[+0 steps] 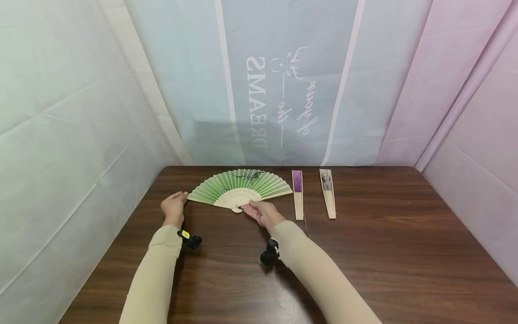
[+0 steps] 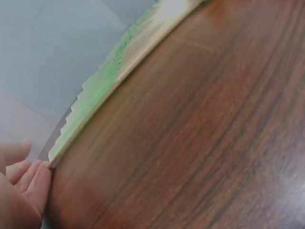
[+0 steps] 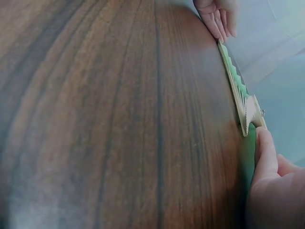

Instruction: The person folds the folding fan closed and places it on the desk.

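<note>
A green folding fan (image 1: 206,191) with pale ribs and a dark painted motif lies spread on the table. At its left tip is my left hand (image 1: 173,209), with fingertips touching the end of the outer rib; in the left wrist view the thumb (image 2: 18,150) stands apart from the fan. My right hand (image 1: 265,213) is at the fan's pivot end, its fingers extended along the lower edge. From the right wrist view, fingertips of the right hand (image 3: 274,181) meet the ribs just beside the pivot.
To the right of the green fan lie two folded fans, one purple (image 1: 297,182) and one with a grey-black pattern (image 1: 327,180). They rest on the dark wooden table (image 1: 384,252). A printed curtain (image 1: 283,135) hangs behind the table's far edge, and pale fabric walls flank it.
</note>
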Available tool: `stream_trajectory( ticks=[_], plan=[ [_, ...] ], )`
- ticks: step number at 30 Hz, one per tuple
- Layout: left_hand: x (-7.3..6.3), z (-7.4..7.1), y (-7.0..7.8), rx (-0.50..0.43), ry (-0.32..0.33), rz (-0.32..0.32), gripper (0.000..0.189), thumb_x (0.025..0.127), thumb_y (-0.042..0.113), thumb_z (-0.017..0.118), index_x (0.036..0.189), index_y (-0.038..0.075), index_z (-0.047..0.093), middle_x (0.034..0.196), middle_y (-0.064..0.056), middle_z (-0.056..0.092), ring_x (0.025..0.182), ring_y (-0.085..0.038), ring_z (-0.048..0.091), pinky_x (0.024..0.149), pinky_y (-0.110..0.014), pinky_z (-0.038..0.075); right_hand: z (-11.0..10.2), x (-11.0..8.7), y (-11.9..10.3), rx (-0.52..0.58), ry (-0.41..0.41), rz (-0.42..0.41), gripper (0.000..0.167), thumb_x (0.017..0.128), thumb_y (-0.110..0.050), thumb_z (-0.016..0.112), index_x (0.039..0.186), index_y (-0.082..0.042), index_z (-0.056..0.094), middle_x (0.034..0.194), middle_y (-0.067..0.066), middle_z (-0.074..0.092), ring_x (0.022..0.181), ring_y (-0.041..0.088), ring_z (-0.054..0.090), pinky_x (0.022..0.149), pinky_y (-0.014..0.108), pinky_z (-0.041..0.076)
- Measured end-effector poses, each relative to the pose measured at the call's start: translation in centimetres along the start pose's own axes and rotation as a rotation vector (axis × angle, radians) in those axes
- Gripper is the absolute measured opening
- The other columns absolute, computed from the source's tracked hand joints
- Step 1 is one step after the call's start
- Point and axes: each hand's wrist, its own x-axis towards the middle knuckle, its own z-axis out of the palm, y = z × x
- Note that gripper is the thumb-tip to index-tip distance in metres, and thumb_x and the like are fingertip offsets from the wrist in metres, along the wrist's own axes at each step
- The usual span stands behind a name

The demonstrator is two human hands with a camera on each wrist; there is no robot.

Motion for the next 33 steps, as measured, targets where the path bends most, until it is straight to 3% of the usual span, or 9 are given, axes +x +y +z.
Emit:
stream_trajectory(
  ticks=[4, 8, 13, 16, 19, 23, 27, 29, 33],
  plan=[
    [-0.3, -0.3, 0.3, -0.058, 0.015, -0.072, 0.045, 0.096, 0.008, 0.064, 0.138, -0.004, 0.054, 0.140, -0.017, 0.054, 0.130, -0.028, 0.057, 0.111, -0.029, 0.049, 0.0, -0.2, 0.1, 0.014, 0.011, -0.014, 0.036, 0.101, 0.002, 0.050, 0.136, 0.011, 0.048, 0.138, 0.035, 0.051, 0.132, 0.039, 0.051, 0.109, 0.037, 0.049],
    [-0.5, -0.5, 0.3, -0.113, 0.048, -0.132, 0.045, 0.094, 0.009, 0.067, 0.138, 0.001, 0.056, 0.121, -0.004, 0.062, 0.121, -0.020, 0.063, 0.105, -0.027, 0.053, -0.2, -0.4, 0.2, 0.012, -0.001, -0.026, 0.038, 0.101, 0.001, 0.050, 0.137, 0.011, 0.047, 0.138, 0.035, 0.050, 0.133, 0.039, 0.051, 0.109, 0.037, 0.049],
    [-0.7, -0.8, 0.0, -0.195, 0.071, -0.136, 0.043, 0.090, 0.001, 0.071, 0.131, -0.002, 0.060, 0.088, 0.008, 0.069, 0.096, -0.009, 0.072, 0.093, -0.023, 0.059, -0.9, -0.9, 0.4, -0.005, -0.012, -0.051, 0.039, 0.101, 0.002, 0.050, 0.138, 0.012, 0.046, 0.138, 0.036, 0.050, 0.131, 0.038, 0.052, 0.106, 0.036, 0.051],
    [-1.1, -0.9, -0.1, -0.244, 0.074, -0.131, 0.039, 0.087, -0.005, 0.071, 0.125, -0.003, 0.063, 0.075, 0.008, 0.072, 0.081, -0.004, 0.072, 0.088, -0.022, 0.061, -1.3, -1.4, 0.5, -0.019, -0.017, -0.076, 0.039, 0.101, 0.002, 0.051, 0.138, 0.012, 0.046, 0.137, 0.036, 0.051, 0.130, 0.038, 0.054, 0.105, 0.036, 0.052],
    [-1.8, -1.0, -0.1, -0.274, 0.048, -0.134, 0.037, 0.087, -0.007, 0.070, 0.123, -0.004, 0.064, 0.076, 0.007, 0.072, 0.076, -0.002, 0.070, 0.088, -0.021, 0.061, -1.9, -2.1, 0.5, -0.038, -0.026, -0.098, 0.039, 0.101, 0.001, 0.050, 0.138, 0.012, 0.045, 0.137, 0.036, 0.052, 0.129, 0.039, 0.055, 0.105, 0.036, 0.053],
    [-2.9, -0.9, 0.1, -0.310, -0.015, -0.184, 0.033, 0.088, -0.006, 0.069, 0.121, -0.001, 0.065, 0.081, 0.007, 0.071, 0.083, -0.003, 0.069, 0.092, -0.020, 0.059, -2.7, -3.0, 0.6, -0.063, -0.044, -0.141, 0.036, 0.101, 0.002, 0.050, 0.135, 0.014, 0.047, 0.133, 0.036, 0.055, 0.123, 0.038, 0.061, 0.104, 0.038, 0.054],
    [-4.0, -0.6, 0.5, -0.377, -0.101, -0.258, 0.016, 0.091, -0.004, 0.065, 0.096, 0.007, 0.074, 0.081, 0.007, 0.070, 0.085, -0.005, 0.067, 0.095, -0.019, 0.057, -3.6, -3.9, 0.5, -0.070, -0.054, -0.208, 0.031, 0.101, 0.001, 0.051, 0.128, 0.017, 0.050, 0.115, 0.032, 0.066, 0.106, 0.033, 0.070, 0.101, 0.039, 0.057],
    [-4.6, -0.4, 0.7, -0.408, -0.139, -0.294, 0.018, 0.093, -0.003, 0.063, 0.085, 0.010, 0.073, 0.080, 0.005, 0.070, 0.082, -0.005, 0.067, 0.094, -0.018, 0.057, -4.1, -4.2, 0.5, -0.070, -0.056, -0.237, 0.031, 0.101, 0.000, 0.052, 0.127, 0.018, 0.050, 0.108, 0.027, 0.069, 0.101, 0.030, 0.072, 0.099, 0.039, 0.058],
    [-5.5, 0.3, 0.9, -0.449, -0.222, -0.336, 0.011, 0.095, -0.001, 0.060, 0.092, 0.008, 0.065, 0.083, 0.003, 0.068, 0.082, -0.006, 0.068, 0.094, -0.016, 0.056, -4.9, -5.0, 0.4, -0.069, -0.050, -0.253, 0.033, 0.101, -0.001, 0.053, 0.128, 0.016, 0.050, 0.107, 0.025, 0.070, 0.100, 0.028, 0.073, 0.098, 0.038, 0.058]
  ],
)
